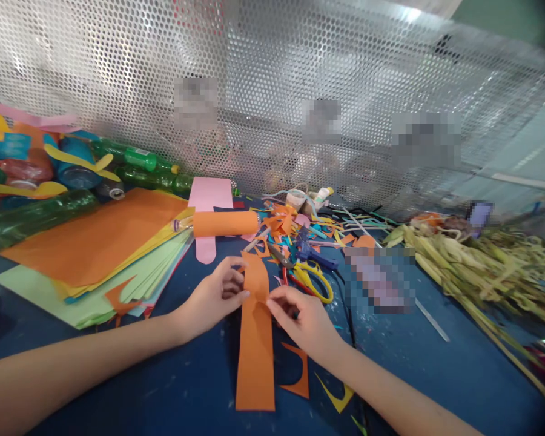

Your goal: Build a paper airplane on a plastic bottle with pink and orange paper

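Observation:
A long orange paper strip (256, 357) with a rounded far end lies lengthwise in front of me on the blue table. My left hand (215, 297) pinches its left edge near the far end, thumb and curled fingers on the paper. On the opposite edge, my right hand (302, 315) grips the strip between thumb and forefinger. The strip bends slightly upward between both hands. Just beyond it lies a clear bottle wrapped in orange paper (224, 224), resting across a pink paper strip (211, 192).
Yellow-handled scissors (315, 281) and a blue glue gun (315, 257) lie among paper scraps. Stacked coloured sheets (100, 242) and green bottles (131, 158) are at left. Dried husks (481, 272) spread at right. A perforated metal screen (272, 79) stands behind. Orange offcuts (302, 372) lie near my right wrist.

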`<state>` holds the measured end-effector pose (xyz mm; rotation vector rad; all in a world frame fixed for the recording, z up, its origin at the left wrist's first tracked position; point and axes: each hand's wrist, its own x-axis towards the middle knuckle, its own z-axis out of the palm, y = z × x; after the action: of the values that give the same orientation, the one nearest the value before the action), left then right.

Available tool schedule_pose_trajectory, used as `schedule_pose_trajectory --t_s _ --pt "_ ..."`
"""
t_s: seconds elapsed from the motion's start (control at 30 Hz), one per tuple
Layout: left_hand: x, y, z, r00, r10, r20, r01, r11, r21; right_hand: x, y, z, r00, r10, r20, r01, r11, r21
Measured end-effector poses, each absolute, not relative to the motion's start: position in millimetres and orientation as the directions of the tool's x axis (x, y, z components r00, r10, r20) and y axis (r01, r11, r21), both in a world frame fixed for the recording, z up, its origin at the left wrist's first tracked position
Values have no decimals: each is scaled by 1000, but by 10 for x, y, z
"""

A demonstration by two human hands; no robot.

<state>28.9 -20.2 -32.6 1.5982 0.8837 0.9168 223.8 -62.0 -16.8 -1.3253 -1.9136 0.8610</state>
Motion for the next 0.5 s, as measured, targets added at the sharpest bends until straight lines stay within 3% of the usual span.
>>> schedule_pose_trajectory --t_s 0.3,0.4,0.5 --pt "287 -189 -358 451 877 168 211 -287 934 2228 -591 -216 -269 941 206 583 330 -742" --pt "257 -206 -309 374 869 323 400 -466 789 2238 -584 -234 -334 926 176 610 354 -709" --pt "231 -247 -264 445 783 434 555 -622 553 2253 -595 -232 -391 908 149 638 384 -667"
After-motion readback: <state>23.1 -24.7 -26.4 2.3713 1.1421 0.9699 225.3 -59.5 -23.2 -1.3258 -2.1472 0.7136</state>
